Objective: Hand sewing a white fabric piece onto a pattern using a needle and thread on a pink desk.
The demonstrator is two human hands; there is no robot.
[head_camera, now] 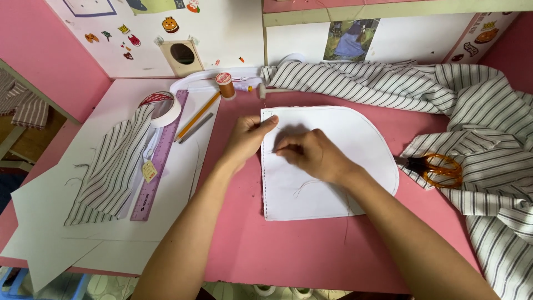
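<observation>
A white fabric piece (pixel 344 183), straight on its left edge and rounded on the right, lies flat on the pink tabletop (pixel 288 255), with a line of stitching along the left edge. The left hand (pixel 247 139) pinches that edge near the top corner, thumb and fingers pressed together on the cloth. The right hand (pixel 311 153) rests on the piece just beside the left one, its fingertips drawn together as if on something thin; whether its grip holds a needle or thread, I cannot tell. Loose threads (pixel 305 186) trail across the fabric below the hands.

To the right, orange scissors (pixel 438 168) lie on striped cloth (pixel 472 111) that runs along the back and right side of the tabletop. To the left, on white paper sheets (pixel 166 222), lie a smaller striped piece (pixel 108 172), a purple ruler (pixel 158 166), a tape roll (pixel 164 108), a pencil (pixel 197 115) and an orange thread spool (pixel 225 85), all well apart from the hands.
</observation>
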